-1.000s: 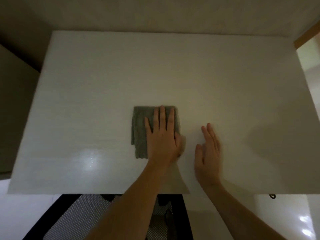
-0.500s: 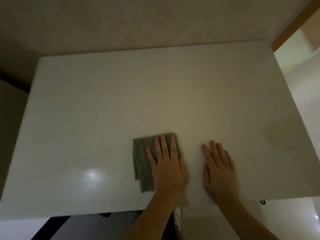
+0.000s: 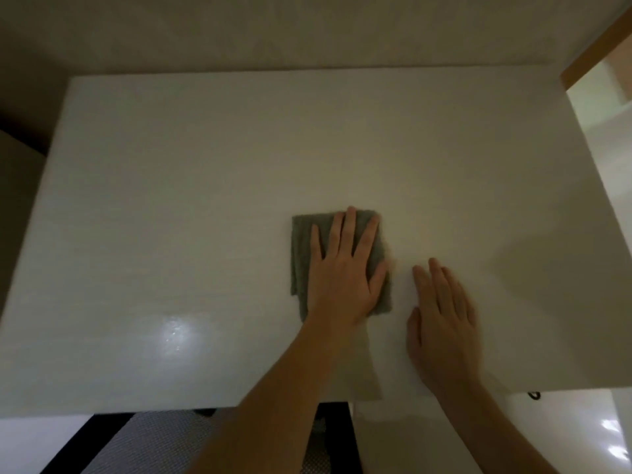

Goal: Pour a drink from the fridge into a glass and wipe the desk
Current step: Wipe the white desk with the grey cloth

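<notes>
A folded grey-green cloth (image 3: 301,254) lies on the white desk (image 3: 205,165), a little right of centre and toward the near edge. My left hand (image 3: 342,278) lies flat on top of it, fingers spread, pressing it onto the surface and covering most of its right side. My right hand (image 3: 441,313) rests palm down on the bare desk just to the right of the cloth, fingers together, holding nothing. No glass or drink is in view.
A dark mesh chair seat (image 3: 154,439) sits under the desk's near edge. A wall runs along the far edge. A wooden frame (image 3: 595,53) stands at the top right corner. A small black object (image 3: 533,395) is at the desk's near right edge.
My left hand has slid the cloth away from me, so it now sits farther forward than my right hand. The right hand stays flat on the desk. My head has shifted.
</notes>
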